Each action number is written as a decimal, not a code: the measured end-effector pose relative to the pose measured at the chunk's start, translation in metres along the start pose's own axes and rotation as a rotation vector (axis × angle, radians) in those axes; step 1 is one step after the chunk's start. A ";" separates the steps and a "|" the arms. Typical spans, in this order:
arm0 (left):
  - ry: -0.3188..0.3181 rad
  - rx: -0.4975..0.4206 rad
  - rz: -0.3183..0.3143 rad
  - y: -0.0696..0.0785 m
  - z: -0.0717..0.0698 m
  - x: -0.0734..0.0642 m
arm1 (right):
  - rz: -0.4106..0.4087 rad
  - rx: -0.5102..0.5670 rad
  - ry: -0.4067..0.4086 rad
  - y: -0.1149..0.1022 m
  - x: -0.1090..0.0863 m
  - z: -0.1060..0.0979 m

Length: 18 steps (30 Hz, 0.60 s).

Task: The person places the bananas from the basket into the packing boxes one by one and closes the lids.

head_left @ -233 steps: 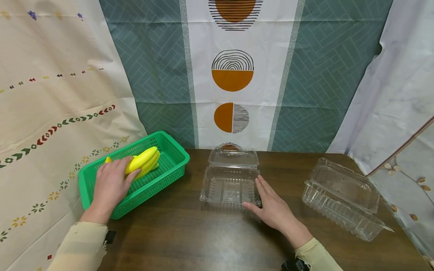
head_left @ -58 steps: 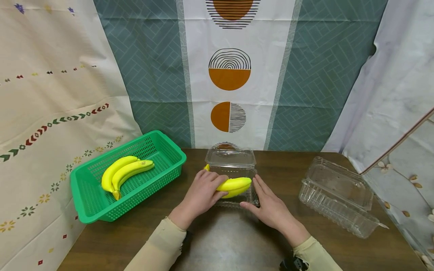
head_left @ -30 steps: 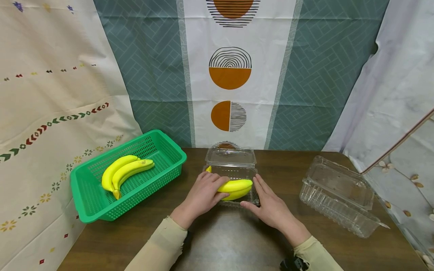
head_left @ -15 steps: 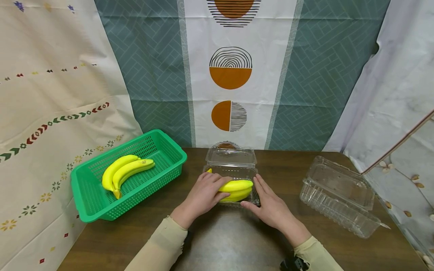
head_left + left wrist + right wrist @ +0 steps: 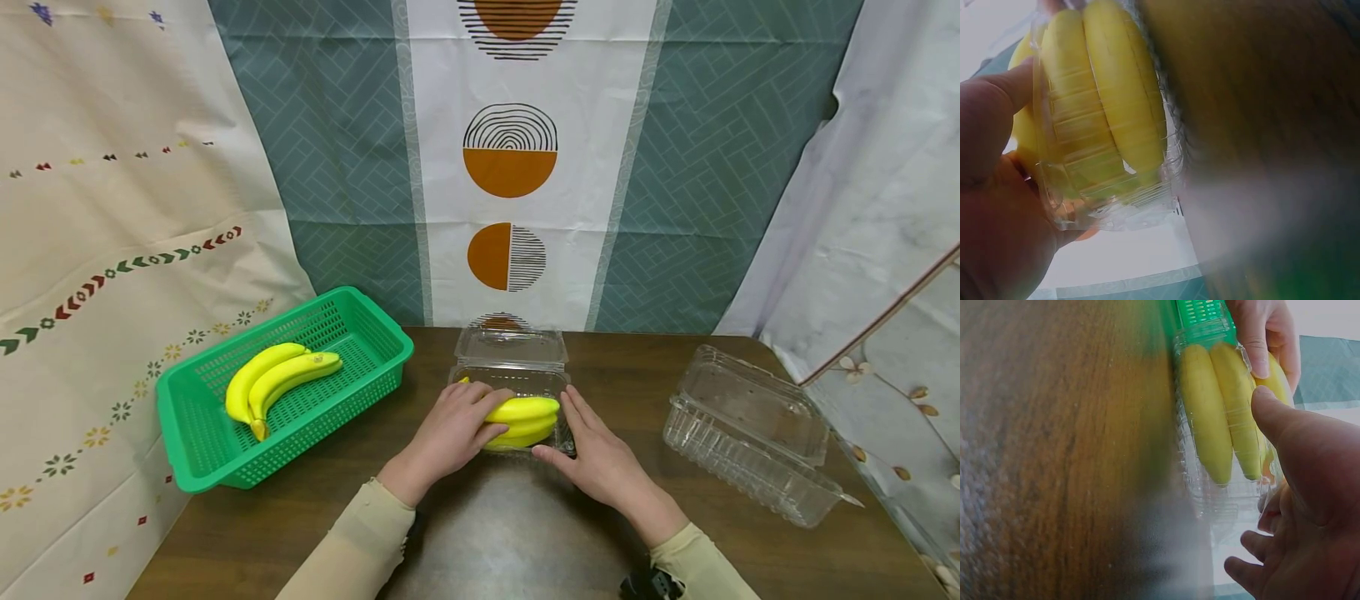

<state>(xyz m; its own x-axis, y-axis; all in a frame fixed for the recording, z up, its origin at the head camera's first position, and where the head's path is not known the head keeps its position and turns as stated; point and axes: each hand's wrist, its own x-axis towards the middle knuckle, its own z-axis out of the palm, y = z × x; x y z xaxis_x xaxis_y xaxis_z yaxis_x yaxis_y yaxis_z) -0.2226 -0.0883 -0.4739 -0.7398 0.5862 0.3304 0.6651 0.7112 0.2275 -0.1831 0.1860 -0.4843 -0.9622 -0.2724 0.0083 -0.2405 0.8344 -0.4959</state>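
Note:
In the head view my left hand [image 5: 450,425] grips a bunch of yellow bananas [image 5: 525,421] from above, thumb on the near side. The bunch lies inside a clear plastic clamshell container [image 5: 543,382], its lid [image 5: 510,346] folded back. Its stem end peeks out beyond the left hand. My right hand [image 5: 603,462] rests against the container's right side with fingers straight and thumb at the front corner. Through the clear wall, the right wrist view shows the bananas [image 5: 1207,412] low in the container. The left palm hides part of the bunch.
A green plastic basket [image 5: 375,379] at the left holds another banana bunch [image 5: 281,383]. To the right stands a second clear clamshell container [image 5: 750,450], lid up. Patterned cloths hang behind and beside the brown table [image 5: 337,533].
Earlier my left hand held bananas in the basket. It has since carried the bunch right, into the clear container, and the bunch has settled slightly lower. My right hand has stayed at the container.

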 end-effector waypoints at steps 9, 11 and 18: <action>0.005 -0.010 0.002 -0.001 0.002 0.000 | 0.001 0.003 -0.006 -0.001 0.000 0.000; 0.006 -0.008 0.001 -0.001 0.002 0.000 | 0.001 0.003 -0.008 -0.001 0.000 0.000; -0.005 -0.002 -0.013 -0.001 0.003 -0.001 | -0.005 0.003 -0.007 0.000 0.000 0.001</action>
<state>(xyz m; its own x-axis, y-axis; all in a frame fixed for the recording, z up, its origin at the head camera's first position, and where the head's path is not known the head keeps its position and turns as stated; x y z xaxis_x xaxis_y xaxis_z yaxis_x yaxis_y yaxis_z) -0.2229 -0.0879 -0.4775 -0.7488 0.5789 0.3227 0.6557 0.7179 0.2339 -0.1827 0.1855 -0.4852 -0.9600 -0.2799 0.0044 -0.2448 0.8317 -0.4983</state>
